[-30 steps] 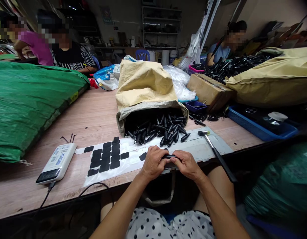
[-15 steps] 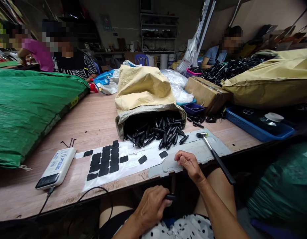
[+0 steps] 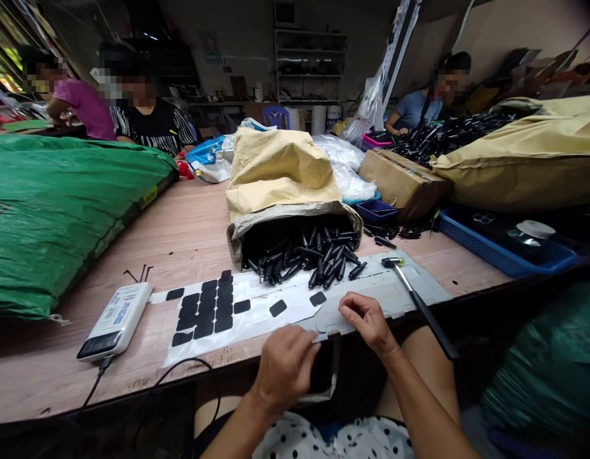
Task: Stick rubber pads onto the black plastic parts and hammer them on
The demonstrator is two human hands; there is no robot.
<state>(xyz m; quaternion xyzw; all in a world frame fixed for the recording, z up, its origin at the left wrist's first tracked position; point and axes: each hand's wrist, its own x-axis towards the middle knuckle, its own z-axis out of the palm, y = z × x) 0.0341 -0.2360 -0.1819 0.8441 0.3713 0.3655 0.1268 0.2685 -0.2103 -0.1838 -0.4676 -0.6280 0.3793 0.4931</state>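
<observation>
My left hand is at the table's near edge, seen from the back with its fingers curled under; what they hold is hidden. My right hand rests on a grey metal plate, fingers bent into a loose fist with nothing seen in them. Just beyond it, a tan sack lies open, spilling several black plastic parts. A white sheet with several black pads lies left of the hands. A hammer lies on the plate to the right.
A white power bank with a cable sits at the left, beside a big green sack. A blue tray, a cardboard box and another tan sack are to the right. Three people sit across the table.
Both hands held a black part together over the plate. The left hand then took it down below the table edge and has since risen back to the edge. The right hand stayed on the plate.
</observation>
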